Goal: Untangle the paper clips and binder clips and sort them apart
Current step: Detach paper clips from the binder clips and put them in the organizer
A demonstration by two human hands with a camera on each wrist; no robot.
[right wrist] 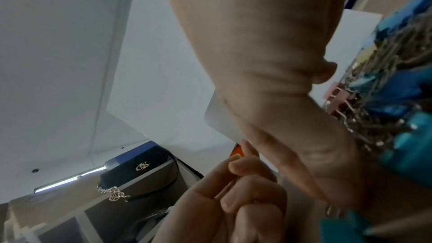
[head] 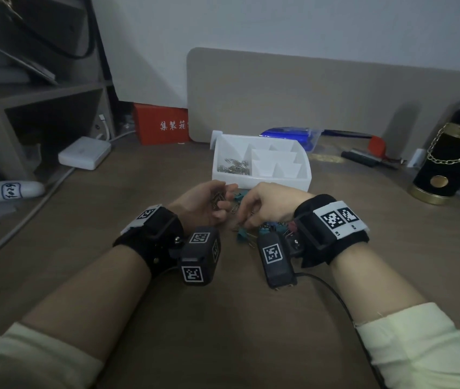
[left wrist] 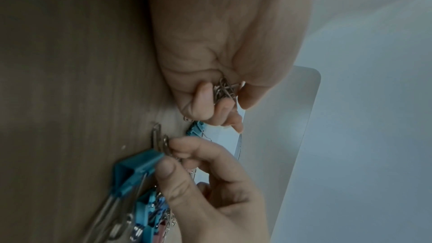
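Note:
My left hand (head: pixel 221 204) is cupped above the desk and grips a small bunch of silver paper clips (left wrist: pixel 225 90) in its curled fingers. Just to its right, my right hand (head: pixel 244 220) reaches down and pinches a single paper clip (left wrist: pixel 163 143) between thumb and index finger, beside a teal binder clip (left wrist: pixel 135 165). A tangled pile of binder clips and paper clips (head: pixel 268 230) lies under and behind the right hand, seen close in the right wrist view as a pile (right wrist: pixel 385 84). Another teal binder clip (left wrist: pixel 196 129) lies between the hands.
A white divided organizer (head: pixel 304 175) stands just beyond the hands, with sorted paper clips (head: pixel 234 167) in its left compartment. A black and gold cylinder (head: pixel 444 158) stands far right, a white box (head: pixel 84 155) and cables left, a red box (head: pixel 161 126) behind.

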